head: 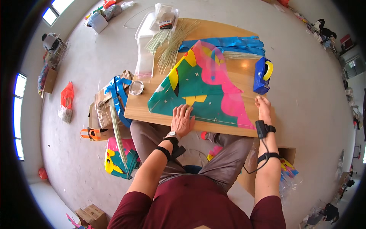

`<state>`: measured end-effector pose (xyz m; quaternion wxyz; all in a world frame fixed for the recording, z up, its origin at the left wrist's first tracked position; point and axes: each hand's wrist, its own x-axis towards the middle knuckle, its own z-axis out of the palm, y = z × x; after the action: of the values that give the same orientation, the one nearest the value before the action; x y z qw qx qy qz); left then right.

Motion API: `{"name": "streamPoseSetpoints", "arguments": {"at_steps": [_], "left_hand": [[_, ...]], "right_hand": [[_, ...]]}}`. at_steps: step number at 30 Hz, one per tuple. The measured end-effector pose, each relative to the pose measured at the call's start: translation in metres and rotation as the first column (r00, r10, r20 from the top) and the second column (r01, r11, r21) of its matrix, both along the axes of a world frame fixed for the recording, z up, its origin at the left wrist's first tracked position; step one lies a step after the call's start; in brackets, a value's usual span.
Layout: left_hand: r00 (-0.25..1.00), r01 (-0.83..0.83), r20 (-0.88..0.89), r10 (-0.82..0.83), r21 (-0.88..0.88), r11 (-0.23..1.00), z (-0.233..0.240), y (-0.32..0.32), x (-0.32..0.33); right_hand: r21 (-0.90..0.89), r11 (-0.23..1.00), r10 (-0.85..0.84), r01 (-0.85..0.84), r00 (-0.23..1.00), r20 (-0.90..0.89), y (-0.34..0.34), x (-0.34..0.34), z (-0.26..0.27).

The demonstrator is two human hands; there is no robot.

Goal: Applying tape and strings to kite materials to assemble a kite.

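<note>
A thin printed plastic sheet (211, 94), green, pink and yellow and roughly triangular, lies on the wooden table (137, 107). My left hand (183, 118) rests on the sheet's near edge, fingers apart, beside a thin rod that runs along that edge. My right hand (263, 106) is over the table's right edge, right of the sheet, thumb and fingertips pinched together; whether something small is between them cannot be told. Just beyond it stands a blue tape dispenser (260, 75) with a yellow roll of tape (268, 71).
Thin pale sticks (171, 45), blue strips (237, 44), a clear plastic tub (144, 21), a small box (167, 20) and a round container (136, 87) are on the table. Cartons and more sheets (121, 160) lie at its left. People (51, 41) are far off at the sides.
</note>
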<state>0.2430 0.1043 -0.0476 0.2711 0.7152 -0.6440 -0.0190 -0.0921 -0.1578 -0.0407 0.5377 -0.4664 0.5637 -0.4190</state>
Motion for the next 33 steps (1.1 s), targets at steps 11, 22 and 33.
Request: {"name": "streamPoseSetpoints", "arguments": {"at_steps": [11,22,33], "left_hand": [[0.999,0.031,-0.016,-0.032,-0.040,0.999,0.007,-0.010,-0.001],[0.996,0.028,-0.077,-0.033,-0.073,0.997,0.003,-0.008,0.000],[0.996,0.035,-0.083,-0.044,-0.108,0.994,-0.001,-0.009,0.002]], "right_hand": [[0.112,0.970,0.197,-0.216,0.967,0.159,0.120,0.072,0.048],[0.134,0.956,0.279,-0.262,0.952,-0.124,0.167,0.118,0.004],[0.178,0.953,0.284,-0.245,0.927,-0.246,0.177,0.130,0.007]]}}
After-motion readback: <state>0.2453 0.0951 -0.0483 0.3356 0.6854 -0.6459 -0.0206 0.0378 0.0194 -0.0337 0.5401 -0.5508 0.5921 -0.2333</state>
